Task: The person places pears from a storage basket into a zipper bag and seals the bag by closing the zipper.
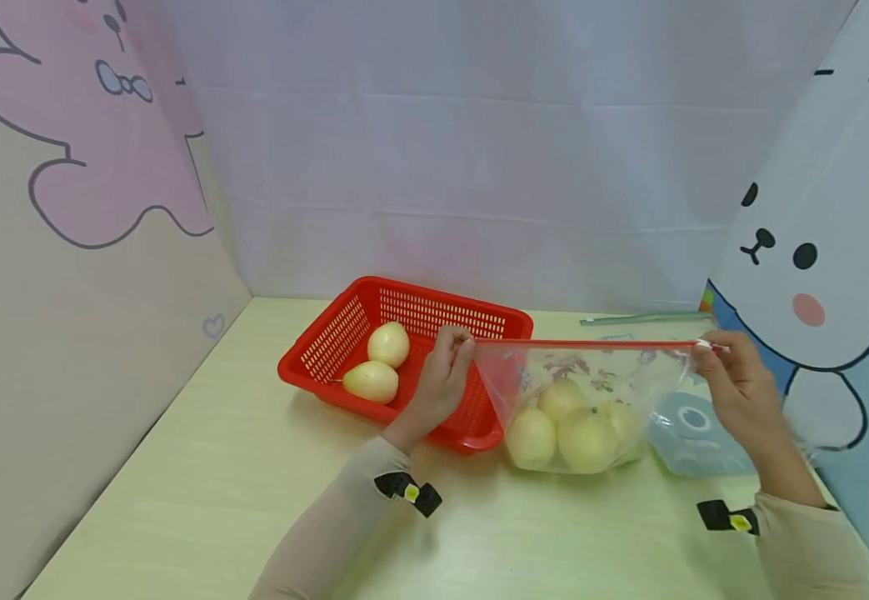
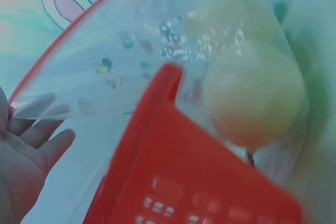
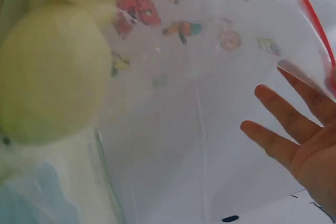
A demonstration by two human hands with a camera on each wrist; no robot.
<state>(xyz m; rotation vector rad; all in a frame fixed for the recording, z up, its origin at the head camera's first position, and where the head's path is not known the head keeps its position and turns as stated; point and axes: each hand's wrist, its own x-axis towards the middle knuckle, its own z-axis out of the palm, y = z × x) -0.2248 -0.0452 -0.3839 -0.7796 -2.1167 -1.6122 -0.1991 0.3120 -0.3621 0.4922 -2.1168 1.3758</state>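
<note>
A clear zip bag (image 1: 501, 375) with a red zip strip (image 1: 591, 343) along its top edge hangs between my two hands. Several pale yellow pears (image 1: 587, 439) lie in its bottom. My left hand (image 1: 445, 375) pinches the strip's left end, over the red basket. At the other end, my right hand (image 1: 741, 392) pinches the strip by its white slider (image 1: 702, 343). Cartoon prints (image 3: 181, 30) show on the bag in the right wrist view. In the left wrist view, the basket's corner hides part of the bag.
The red plastic basket (image 1: 329, 333) stands behind my left hand with two pears (image 1: 371, 382) in it. A blue-grey plastic packet (image 1: 696, 437) lies under my right hand. A thin green strip (image 1: 644, 318) lies along the table's back edge. Printed cloth walls enclose the table.
</note>
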